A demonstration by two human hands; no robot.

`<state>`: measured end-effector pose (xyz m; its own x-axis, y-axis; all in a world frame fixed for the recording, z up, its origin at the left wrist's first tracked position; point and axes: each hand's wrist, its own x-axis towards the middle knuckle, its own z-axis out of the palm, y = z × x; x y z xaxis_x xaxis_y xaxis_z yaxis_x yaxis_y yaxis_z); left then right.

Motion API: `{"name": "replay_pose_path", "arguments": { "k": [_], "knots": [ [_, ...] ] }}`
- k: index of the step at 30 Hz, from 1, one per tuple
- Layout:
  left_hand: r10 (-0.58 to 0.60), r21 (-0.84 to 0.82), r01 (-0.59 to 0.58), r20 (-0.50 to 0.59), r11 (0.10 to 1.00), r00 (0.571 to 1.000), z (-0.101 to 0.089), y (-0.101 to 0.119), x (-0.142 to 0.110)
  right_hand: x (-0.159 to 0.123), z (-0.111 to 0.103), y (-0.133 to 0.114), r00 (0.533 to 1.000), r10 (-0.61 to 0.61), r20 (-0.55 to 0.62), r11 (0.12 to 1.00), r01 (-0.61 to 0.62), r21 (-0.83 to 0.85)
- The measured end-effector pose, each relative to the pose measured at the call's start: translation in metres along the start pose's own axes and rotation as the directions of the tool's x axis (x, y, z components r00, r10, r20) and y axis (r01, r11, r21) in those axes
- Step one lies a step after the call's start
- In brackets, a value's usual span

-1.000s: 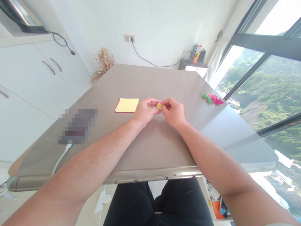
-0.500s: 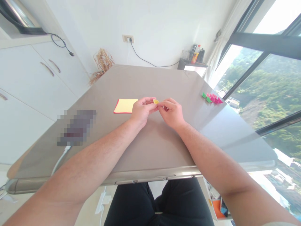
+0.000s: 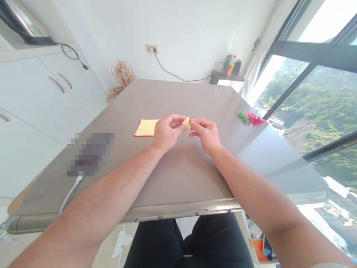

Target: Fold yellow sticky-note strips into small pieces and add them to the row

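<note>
Between my two hands, above the middle of the table, is a small piece of folded yellow paper (image 3: pixel 186 122) with a pointed top. My left hand (image 3: pixel 168 130) pinches its left side between thumb and fingers. On the other side, my right hand (image 3: pixel 205 132) has its thumb and index finger closed on the paper's right edge, the other fingers curled below. Just left of my left hand lies a pad of yellow paper sheets (image 3: pixel 145 127) with a red edge, its right part hidden by that hand.
Several small folded green and pink paper pieces (image 3: pixel 251 117) stand at the table's right edge by the window. A blurred-out dark object (image 3: pixel 92 154) with a white cable (image 3: pixel 69 193) lies on the left. Dried stalks (image 3: pixel 122 76) stand behind the table (image 3: pixel 178 178).
The yellow paper has turned and now shows a pointed, wider shape. My right hand has shifted slightly and its fingers have loosened a little. The view has tilted slightly.
</note>
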<state>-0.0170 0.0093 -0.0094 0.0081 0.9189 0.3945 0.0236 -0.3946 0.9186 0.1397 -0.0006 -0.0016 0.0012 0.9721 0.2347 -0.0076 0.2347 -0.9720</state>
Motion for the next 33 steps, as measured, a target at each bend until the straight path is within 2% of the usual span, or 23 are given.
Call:
{"name": "replay_pose_path", "arguments": {
  "k": [2,6,12,15,21,26,33],
  "knots": [
    [0.054,0.047,-0.055,0.027,0.997,0.998,0.002,0.002,-0.003,0.000,0.002,-0.002,1.000,0.024,0.020,0.999,-0.024,0.034],
    [0.142,0.146,-0.145,0.027,0.979,0.989,0.003,0.003,-0.006,-0.002,0.004,-0.003,0.999,0.031,0.019,0.999,-0.030,-0.009],
    [0.172,0.238,-0.183,0.066,0.954,0.983,0.000,0.000,-0.004,0.000,0.003,0.001,1.000,0.007,-0.007,0.996,-0.007,-0.086],
    [0.197,0.315,-0.212,0.080,0.925,0.977,-0.001,0.000,-0.003,0.000,0.002,0.000,1.000,0.016,-0.013,0.997,-0.017,-0.073],
    [0.396,0.506,-0.398,0.116,0.766,0.911,-0.005,-0.002,-0.002,-0.002,0.001,-0.002,0.996,0.035,0.078,0.999,-0.038,0.035],
    [0.448,0.573,-0.467,0.187,0.673,0.874,-0.006,-0.004,-0.003,0.000,-0.002,0.002,0.994,0.060,0.088,0.994,-0.067,0.086],
    [0.499,0.578,-0.525,0.221,0.625,0.838,-0.007,-0.007,-0.002,0.001,-0.006,0.001,0.981,0.088,0.173,0.979,-0.118,0.166]
  ]
}}
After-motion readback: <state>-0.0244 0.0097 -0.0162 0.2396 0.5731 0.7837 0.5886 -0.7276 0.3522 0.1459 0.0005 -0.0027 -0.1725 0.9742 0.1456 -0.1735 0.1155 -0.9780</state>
